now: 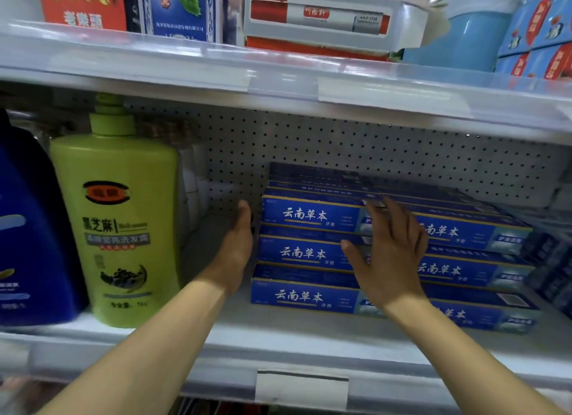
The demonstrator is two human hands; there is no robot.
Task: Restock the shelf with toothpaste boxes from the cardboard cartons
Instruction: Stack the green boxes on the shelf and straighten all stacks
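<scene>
Blue toothpaste boxes [309,216] with white lettering lie stacked three high in rows on the middle shelf [278,331], against the pegboard back. My left hand [238,244] is flat and upright against the left ends of the stack, fingers straight. My right hand [390,253] lies spread over the front faces of the upper two layers, fingertips reaching the top box's edge. Neither hand holds a box. No cardboard carton is in view.
A tall green shampoo bottle [119,222] and a dark blue jug [34,238] stand left of the stack, with a gap between bottle and boxes. More dark boxes [554,260] sit at the right. The upper shelf [278,74] carries assorted boxed goods.
</scene>
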